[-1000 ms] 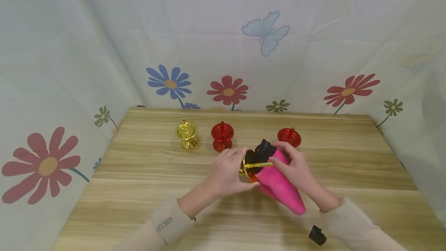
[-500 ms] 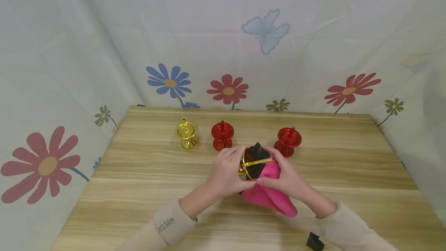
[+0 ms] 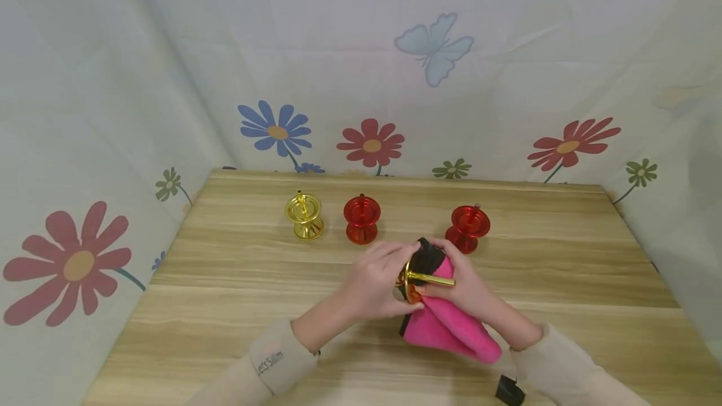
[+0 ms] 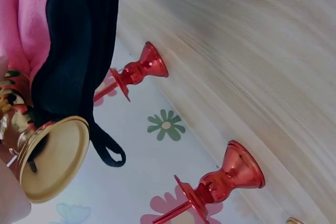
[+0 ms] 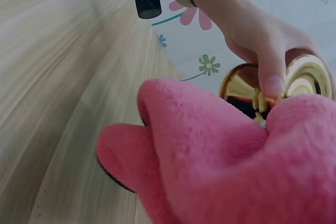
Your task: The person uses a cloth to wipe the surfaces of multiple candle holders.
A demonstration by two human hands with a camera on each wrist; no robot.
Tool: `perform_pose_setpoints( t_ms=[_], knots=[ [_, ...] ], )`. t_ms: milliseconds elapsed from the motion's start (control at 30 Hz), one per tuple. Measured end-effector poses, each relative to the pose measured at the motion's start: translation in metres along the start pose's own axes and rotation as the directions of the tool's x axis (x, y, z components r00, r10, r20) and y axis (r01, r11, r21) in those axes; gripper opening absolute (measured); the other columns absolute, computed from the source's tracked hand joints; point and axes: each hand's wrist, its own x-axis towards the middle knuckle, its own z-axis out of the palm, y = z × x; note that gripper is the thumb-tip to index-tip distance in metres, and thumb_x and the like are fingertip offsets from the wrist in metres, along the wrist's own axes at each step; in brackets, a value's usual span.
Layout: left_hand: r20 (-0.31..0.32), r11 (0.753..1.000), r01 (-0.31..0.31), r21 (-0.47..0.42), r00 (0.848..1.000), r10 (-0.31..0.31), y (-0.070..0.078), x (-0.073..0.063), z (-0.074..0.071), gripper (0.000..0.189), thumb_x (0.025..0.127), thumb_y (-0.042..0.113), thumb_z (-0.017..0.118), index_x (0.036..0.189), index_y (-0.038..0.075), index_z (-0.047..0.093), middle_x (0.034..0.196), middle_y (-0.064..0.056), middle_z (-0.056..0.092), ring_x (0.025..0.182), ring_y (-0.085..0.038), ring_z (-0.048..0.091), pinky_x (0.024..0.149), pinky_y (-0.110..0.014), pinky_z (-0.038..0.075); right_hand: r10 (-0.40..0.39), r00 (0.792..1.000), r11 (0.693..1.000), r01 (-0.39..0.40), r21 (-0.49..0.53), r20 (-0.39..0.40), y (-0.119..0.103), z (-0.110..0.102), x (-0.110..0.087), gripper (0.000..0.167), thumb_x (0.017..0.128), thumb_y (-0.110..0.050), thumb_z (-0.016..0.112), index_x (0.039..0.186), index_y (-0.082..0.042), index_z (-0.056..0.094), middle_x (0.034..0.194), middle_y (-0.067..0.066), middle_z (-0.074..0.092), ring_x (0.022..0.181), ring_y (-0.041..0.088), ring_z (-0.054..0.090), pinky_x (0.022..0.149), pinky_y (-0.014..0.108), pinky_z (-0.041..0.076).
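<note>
My left hand (image 3: 369, 284) grips a shiny gold candle holder (image 3: 431, 279) tipped on its side, its spike pointing right. In the left wrist view its round base (image 4: 58, 158) faces the camera. A pink plush cloth (image 3: 451, 331) with a black back and edge is bunched in my right hand (image 3: 465, 281), pressed to the holder's dish. In the right wrist view the cloth (image 5: 210, 150) covers much of the holder, and my left thumb lies on the gold metal (image 5: 239, 87). Most of my right fingers are hidden behind cloth and holder.
Behind the hands on the wooden table (image 3: 237, 306) stand another gold candle holder (image 3: 304, 215), a red candle holder (image 3: 361, 218) and a second red one (image 3: 468, 227) to the right. A black device (image 3: 510, 390) sits by the right sleeve. Flowered fabric (image 3: 316, 49) encloses the table.
My right hand and the cloth have shifted about the gold holder's dish, and the spike now tilts slightly downward. The right red holder, partly covered earlier, shows its base.
</note>
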Motion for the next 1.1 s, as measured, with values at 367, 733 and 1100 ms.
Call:
perform_pose_setpoints(
  t_ms=[367, 733, 1100],
  knots=[
    [0.327, 0.966, 0.193, -0.174, 0.936, -0.128, 0.001, 0.008, -0.012, 0.093, 0.054, 0.061, 0.072, 0.129, 0.015, 0.043, 0.135, -0.001, 0.043, 0.130, -0.018, 0.029, 0.100, -0.041, 0.034, -0.026, 0.999, 1.000, 0.026, 0.005, 0.043, 0.000, -0.010, 0.000, 0.051, 0.071, -0.005, 0.070, 0.115, 0.001, 0.045, 0.106, 0.020, 0.058, 0.086, 0.000, 0.056, 0.074, 0.019, 0.049],
    [0.264, 0.885, 0.343, -0.314, 0.927, -0.266, 0.002, 0.009, -0.016, 0.082, 0.052, 0.048, 0.079, 0.120, 0.014, 0.050, 0.137, 0.003, 0.040, 0.130, -0.016, 0.029, 0.102, -0.045, 0.031, 0.043, 0.999, 0.998, -0.043, 0.038, -0.006, -0.001, -0.015, -0.004, 0.047, 0.071, -0.003, 0.070, 0.112, -0.005, 0.047, 0.104, 0.017, 0.061, 0.081, 0.003, 0.057, 0.073, 0.021, 0.047],
    [0.530, 0.789, 0.396, -0.469, 0.841, -0.108, -0.010, 0.013, -0.024, 0.079, 0.061, 0.040, 0.077, 0.131, 0.021, 0.044, 0.143, 0.007, 0.030, 0.136, -0.015, 0.011, 0.105, -0.051, 0.021, -0.138, 0.987, 0.990, 0.137, 0.023, 0.087, 0.002, -0.016, -0.004, 0.040, 0.071, -0.001, 0.069, 0.106, 0.000, 0.049, 0.096, 0.010, 0.062, 0.084, 0.001, 0.057, 0.073, 0.018, 0.048]
  ],
)
